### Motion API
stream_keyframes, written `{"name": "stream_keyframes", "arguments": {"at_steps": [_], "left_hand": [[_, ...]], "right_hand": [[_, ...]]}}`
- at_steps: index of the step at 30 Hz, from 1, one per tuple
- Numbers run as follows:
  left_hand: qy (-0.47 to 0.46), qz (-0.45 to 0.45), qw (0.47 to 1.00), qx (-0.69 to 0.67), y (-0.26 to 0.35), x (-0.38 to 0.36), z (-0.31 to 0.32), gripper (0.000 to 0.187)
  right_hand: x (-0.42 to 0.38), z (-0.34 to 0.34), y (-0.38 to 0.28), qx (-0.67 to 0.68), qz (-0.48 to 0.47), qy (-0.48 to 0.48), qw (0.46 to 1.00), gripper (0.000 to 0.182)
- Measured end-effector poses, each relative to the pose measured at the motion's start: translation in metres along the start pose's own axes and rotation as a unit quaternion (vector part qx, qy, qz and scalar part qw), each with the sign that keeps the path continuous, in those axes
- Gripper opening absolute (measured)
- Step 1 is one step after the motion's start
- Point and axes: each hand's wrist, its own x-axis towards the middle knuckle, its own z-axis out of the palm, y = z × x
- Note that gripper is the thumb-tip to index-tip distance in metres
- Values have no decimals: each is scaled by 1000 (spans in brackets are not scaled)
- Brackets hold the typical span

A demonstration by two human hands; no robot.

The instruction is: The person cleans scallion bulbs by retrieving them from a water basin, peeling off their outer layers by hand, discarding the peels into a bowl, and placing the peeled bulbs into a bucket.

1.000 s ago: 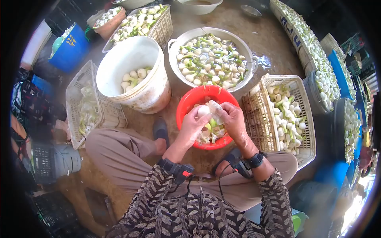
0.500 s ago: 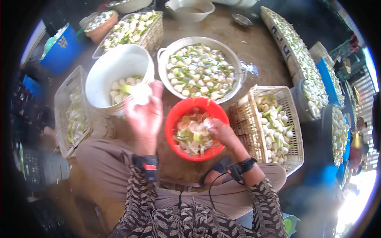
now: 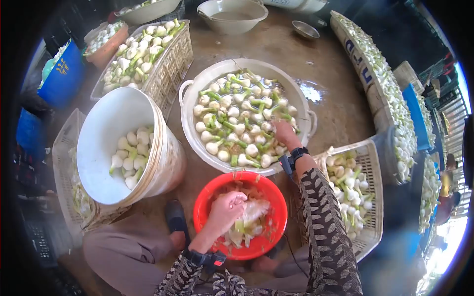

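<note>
My left hand (image 3: pixel 228 211) is over the red basin (image 3: pixel 200 202), its fingers curled inward. Whitish, papery garlic peels (image 3: pixel 254 212) lie right beside those fingertips, and more fill the basin; whether any are in the fingers is hidden. My right hand (image 3: pixel 285 133) reaches into the large white basin (image 3: pixel 190 126), at the right side of the water. Its fingertips are hidden among floating garlic bulbs (image 3: pixel 239 128) with short green stems. Left of both basins, a white bucket (image 3: pixel 165 153) holds several cleaner garlic bulbs (image 3: pixel 131 160).
Crates of garlic stand at the right (image 3: pixel 377 197) and upper left (image 3: pixel 168 64). A low crate (image 3: pixel 61 167) with peels sits behind the bucket. Long heaped containers (image 3: pixel 380 93) line the right side. A grey basin (image 3: pixel 232 24) and a metal bowl (image 3: pixel 306 29) rest on the wet floor.
My left hand has come from the bucket's rim, where it held a blurred pale bulb, to the red basin. My right hand has moved from the red basin up into the white basin.
</note>
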Motion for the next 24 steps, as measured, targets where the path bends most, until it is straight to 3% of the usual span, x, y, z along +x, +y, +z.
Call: {"name": "stream_keyframes", "arguments": {"at_steps": [4,6,7,8,9,10,11,13,14,15,16,18,19,20,22,23,24], "left_hand": [[19,-1,999,-31,-3,20,-9,21],[26,5,996,-82,-4,26,-12,21],[23,-3,996,-85,-2,27,-13,21],[25,2,996,-87,1,29,-13,21],[22,6,997,-71,6,28,-13,23],[19,10,998,-56,10,27,-12,26],[19,12,998,-62,15,28,-10,26],[129,218,957,145,26,31,-4,36],[132,218,957,139,32,32,-1,36],[144,277,937,159,37,34,3,42],[155,332,913,179,40,30,6,48],[23,249,968,34,43,13,9,51],[-68,118,971,-195,39,3,10,48],[-67,118,972,-194,35,-8,9,48],[-50,208,950,-229,38,-34,9,42],[-33,177,942,-283,40,-50,12,39],[-32,179,943,-279,39,-61,11,39]], "right_hand": [[17,30,7,40,34,-46,998,25],[17,29,6,151,60,-86,983,27],[13,27,3,162,63,-24,985,28],[14,18,3,159,59,-22,985,28],[12,10,6,243,43,-18,969,26],[6,-12,-9,324,29,-15,945,24],[-2,-37,-24,396,192,-87,894,21],[-48,-78,-64,599,146,-98,781,22],[-64,-75,-72,641,154,-156,736,23],[-93,-96,-108,668,128,-143,719,27],[-118,-87,-118,719,134,-153,664,32],[-158,-97,-141,671,69,-219,705,37],[-177,-107,-160,719,69,-221,656,34],[-188,-117,-175,719,68,-221,655,34],[-208,-139,-201,529,98,-125,833,25],[-219,-147,-214,473,92,-70,874,16],[-227,-153,-222,475,88,-68,873,16]]}}
